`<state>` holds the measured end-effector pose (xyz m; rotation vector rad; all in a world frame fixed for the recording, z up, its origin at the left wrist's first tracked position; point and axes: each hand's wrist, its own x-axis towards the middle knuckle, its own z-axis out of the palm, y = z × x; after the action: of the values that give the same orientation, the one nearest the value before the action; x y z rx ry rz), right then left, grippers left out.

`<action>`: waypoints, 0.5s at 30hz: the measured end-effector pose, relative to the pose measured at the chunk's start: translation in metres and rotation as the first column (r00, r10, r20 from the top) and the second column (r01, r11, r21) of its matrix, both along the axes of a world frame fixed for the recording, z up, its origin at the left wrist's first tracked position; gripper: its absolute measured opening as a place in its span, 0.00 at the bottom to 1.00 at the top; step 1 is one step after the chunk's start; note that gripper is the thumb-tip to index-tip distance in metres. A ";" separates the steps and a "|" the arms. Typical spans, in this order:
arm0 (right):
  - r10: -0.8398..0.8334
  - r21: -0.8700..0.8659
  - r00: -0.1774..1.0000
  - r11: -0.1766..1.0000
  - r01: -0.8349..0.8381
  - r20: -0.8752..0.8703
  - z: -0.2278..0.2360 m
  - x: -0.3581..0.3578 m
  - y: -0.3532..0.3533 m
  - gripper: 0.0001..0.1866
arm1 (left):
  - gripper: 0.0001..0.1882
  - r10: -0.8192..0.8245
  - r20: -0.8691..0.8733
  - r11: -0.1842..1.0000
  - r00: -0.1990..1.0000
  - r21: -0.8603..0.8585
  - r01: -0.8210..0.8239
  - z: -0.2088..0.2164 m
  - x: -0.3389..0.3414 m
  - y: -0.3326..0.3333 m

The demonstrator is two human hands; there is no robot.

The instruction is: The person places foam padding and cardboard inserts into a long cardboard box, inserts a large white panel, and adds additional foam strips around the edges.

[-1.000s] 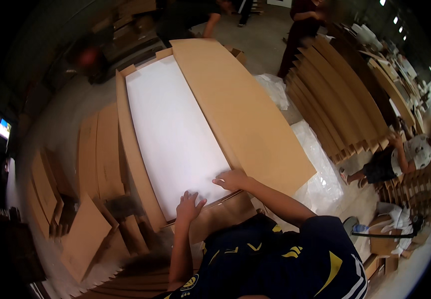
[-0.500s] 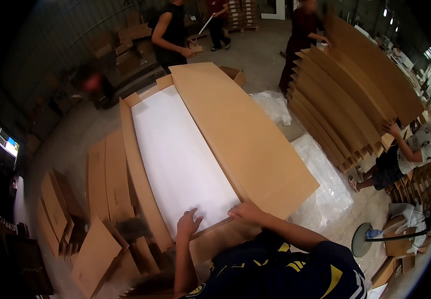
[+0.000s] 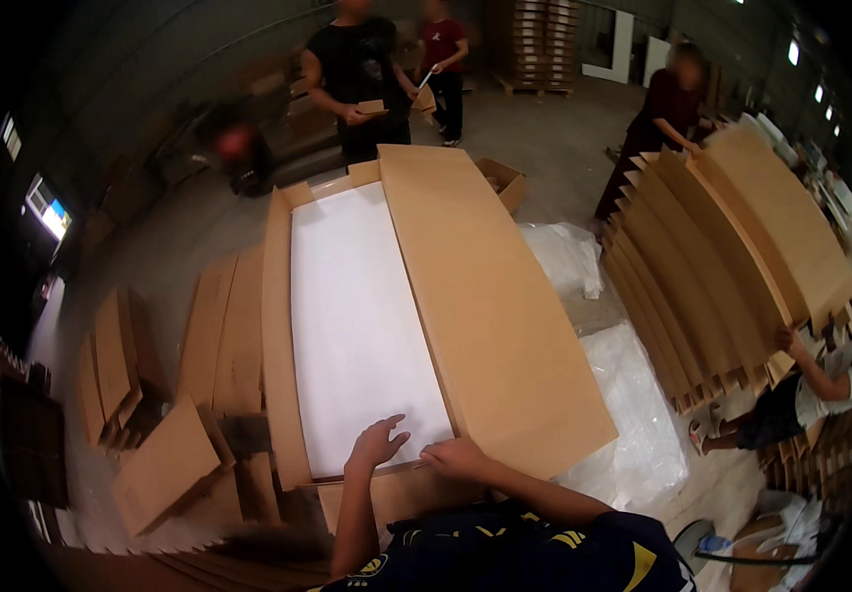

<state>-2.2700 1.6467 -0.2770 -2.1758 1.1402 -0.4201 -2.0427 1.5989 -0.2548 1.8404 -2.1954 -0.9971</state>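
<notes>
A long cardboard carton (image 3: 284,395) lies in front of me, its wide flap (image 3: 505,316) folded out to the right. Inside it is a flat white panel (image 3: 357,296) running nearly the full length. My left hand (image 3: 379,442) rests over the panel's near end with fingers spread, holding nothing. Close beside it, my right hand (image 3: 454,458) is closed at the panel's near right corner, by the carton's end. What its curled fingers grip, if anything, is hidden.
Folded cartons (image 3: 170,464) stand at the left. Clear plastic wrap (image 3: 633,414) lies right of the carton. Farther right, two people handle a large cardboard sheet (image 3: 776,217) beside stacked cartons (image 3: 682,266). Two others stand beyond the far end, one holding a small cardboard piece (image 3: 372,107).
The view has shifted, so the carton appears more upright. My hands stay at its near end. At the right, the large cardboard sheet has tilted lower, and the people beyond the carton have turned.
</notes>
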 end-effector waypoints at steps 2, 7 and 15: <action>0.019 -0.018 1.000 1.000 -0.019 -0.006 -0.003 -0.001 0.000 0.19 | 0.28 -0.006 0.001 1.000 1.000 0.004 0.006 -0.004 -0.004 0.004; 0.011 -0.033 1.000 0.999 -0.010 0.018 0.000 -0.002 0.001 0.18 | 0.28 0.024 -0.048 0.999 0.999 -0.031 -0.025 -0.011 -0.002 0.013; -0.052 -0.076 0.998 0.996 0.048 -0.043 0.009 0.000 0.003 0.17 | 0.26 0.045 -0.080 0.993 0.996 -0.108 -0.053 -0.033 0.015 0.027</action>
<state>-2.2699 1.6501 -0.2681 -2.2356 1.2237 -0.4440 -2.0273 1.6255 -0.2883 1.7683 -2.1058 -0.9033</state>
